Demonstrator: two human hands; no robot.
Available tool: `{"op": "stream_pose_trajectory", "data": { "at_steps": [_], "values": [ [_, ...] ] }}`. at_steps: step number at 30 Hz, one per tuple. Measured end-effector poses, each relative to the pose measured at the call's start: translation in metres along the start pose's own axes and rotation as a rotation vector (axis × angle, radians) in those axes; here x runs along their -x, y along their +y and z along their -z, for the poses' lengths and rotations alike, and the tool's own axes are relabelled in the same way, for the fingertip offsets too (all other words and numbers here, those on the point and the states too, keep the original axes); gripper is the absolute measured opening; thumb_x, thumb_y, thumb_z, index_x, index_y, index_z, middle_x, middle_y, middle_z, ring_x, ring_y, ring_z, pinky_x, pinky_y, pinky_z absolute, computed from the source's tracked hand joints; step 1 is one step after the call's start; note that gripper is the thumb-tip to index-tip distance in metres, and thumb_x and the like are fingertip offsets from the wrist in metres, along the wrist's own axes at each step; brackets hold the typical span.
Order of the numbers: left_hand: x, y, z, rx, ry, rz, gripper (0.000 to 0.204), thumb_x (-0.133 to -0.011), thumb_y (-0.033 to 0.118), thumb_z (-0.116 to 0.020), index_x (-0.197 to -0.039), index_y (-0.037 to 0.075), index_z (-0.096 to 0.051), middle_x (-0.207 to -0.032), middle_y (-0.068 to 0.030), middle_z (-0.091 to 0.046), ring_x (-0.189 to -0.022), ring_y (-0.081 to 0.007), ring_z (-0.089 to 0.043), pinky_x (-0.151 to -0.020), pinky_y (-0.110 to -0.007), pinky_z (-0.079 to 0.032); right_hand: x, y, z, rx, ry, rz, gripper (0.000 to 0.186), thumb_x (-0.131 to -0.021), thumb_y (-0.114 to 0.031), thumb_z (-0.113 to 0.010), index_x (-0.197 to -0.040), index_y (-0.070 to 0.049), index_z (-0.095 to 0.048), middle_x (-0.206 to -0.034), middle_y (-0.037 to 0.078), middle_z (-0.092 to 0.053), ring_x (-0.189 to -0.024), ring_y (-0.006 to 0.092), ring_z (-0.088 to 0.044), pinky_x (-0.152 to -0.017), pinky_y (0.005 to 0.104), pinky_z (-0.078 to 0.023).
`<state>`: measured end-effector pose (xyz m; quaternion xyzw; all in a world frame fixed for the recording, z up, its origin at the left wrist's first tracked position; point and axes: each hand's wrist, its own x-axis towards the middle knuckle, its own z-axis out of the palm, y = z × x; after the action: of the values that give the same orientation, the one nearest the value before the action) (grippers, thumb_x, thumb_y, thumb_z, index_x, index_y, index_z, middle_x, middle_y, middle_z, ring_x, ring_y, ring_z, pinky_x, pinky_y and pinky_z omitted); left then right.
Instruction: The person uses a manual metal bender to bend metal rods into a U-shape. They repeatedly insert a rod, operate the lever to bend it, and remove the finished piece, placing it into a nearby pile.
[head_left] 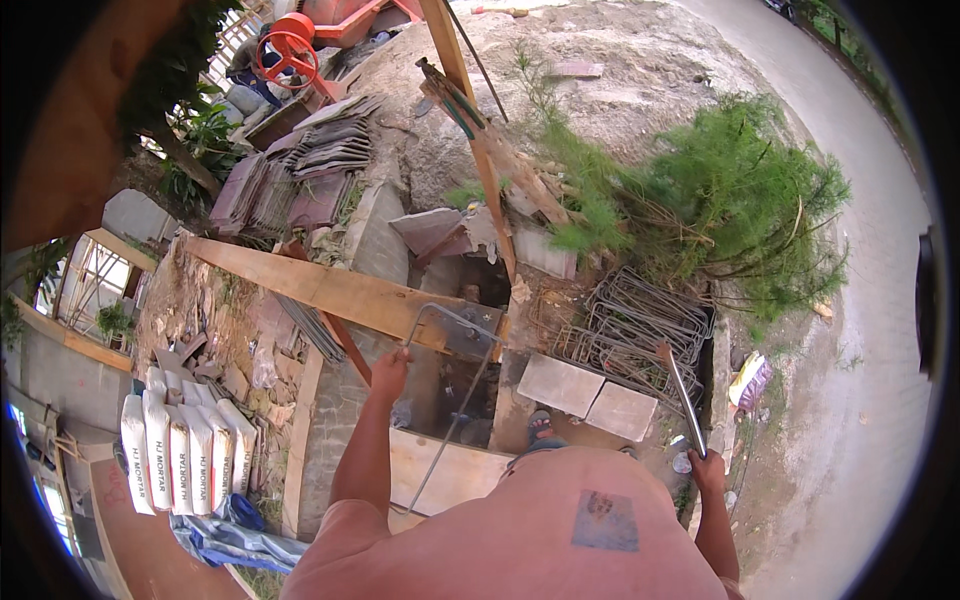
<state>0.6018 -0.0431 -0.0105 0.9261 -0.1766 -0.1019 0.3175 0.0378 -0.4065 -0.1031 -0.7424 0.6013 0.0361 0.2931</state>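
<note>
My left hand (390, 372) is closed around one end of a thin steel rod (455, 415), bent into an angular hook at its top. The rod's long leg slopes down toward my body, passing in front of a wooden plank (310, 285) with a dark metal plate (470, 332) on its near end. Out to the right, my right hand (707, 470) grips the lower end of a straight metal bar (686, 400), which stands tilted with a brownish upper tip. Beside that bar lies a pile of bent steel stirrups (640, 325).
Two flat concrete slabs (560, 385) lie before my feet, next to a dark pit (450, 385). White sacks (190, 450) are stacked at left. A leafy green bush (740, 195) stands right, beside a paved road (850, 420). A person (250, 75) is near an orange mixer (295, 50).
</note>
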Motion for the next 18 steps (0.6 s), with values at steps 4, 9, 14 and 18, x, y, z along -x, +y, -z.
{"op": "stream_pose_trajectory", "data": {
  "at_steps": [4,9,14,18],
  "values": [
    [0.011,0.001,-0.01,0.115,-0.029,0.097,0.044,-0.094,0.045,-0.051,-0.086,0.004,-0.067,-0.06,-0.0084,-0.053,-0.061,-0.0205,-0.055,-0.062,-0.036,-0.044,0.004,-0.063,0.0,-0.107,-0.045,0.043,0.05,-0.078,-0.047,-0.065,-0.077,0.003,-0.064,-0.067,0.023,-0.062,-0.067,0.038,-0.064,-0.062,0.046,-0.046],
    [0.013,0.0,-0.005,-0.011,-0.025,0.109,0.048,-0.094,0.047,-0.049,-0.085,0.004,-0.067,-0.069,-0.0162,-0.062,-0.072,-0.0324,-0.062,-0.068,-0.042,-0.046,0.002,-0.113,0.004,-0.094,-0.02,0.171,0.052,-0.082,-0.049,-0.064,-0.074,0.002,-0.061,-0.06,0.019,-0.057,-0.058,0.0344,-0.058,-0.057,0.0449,-0.043],
    [-0.016,0.013,0.019,-0.156,-0.19,0.017,0.05,-0.094,0.045,-0.048,-0.079,0.001,-0.066,-0.079,-0.0205,-0.064,-0.079,-0.0373,-0.063,-0.071,-0.044,-0.046,0.009,-0.151,0.032,-0.092,-0.029,0.256,0.055,-0.084,-0.051,-0.061,-0.071,0.002,-0.058,-0.057,0.016,-0.053,-0.053,0.029,-0.052,-0.054,0.0435,-0.04],
    [-0.023,0.003,0.029,-0.228,-0.176,-0.096,0.048,-0.093,0.043,-0.049,-0.078,0.001,-0.065,-0.08,-0.0221,-0.064,-0.08,-0.0389,-0.062,-0.072,-0.046,-0.046,0.012,-0.177,0.043,-0.21,-0.062,0.361,0.057,-0.087,-0.051,-0.059,-0.069,0.002,-0.055,-0.055,0.011,-0.048,-0.052,0.0194,-0.046,-0.051,0.0391,-0.036]
  ]
}}
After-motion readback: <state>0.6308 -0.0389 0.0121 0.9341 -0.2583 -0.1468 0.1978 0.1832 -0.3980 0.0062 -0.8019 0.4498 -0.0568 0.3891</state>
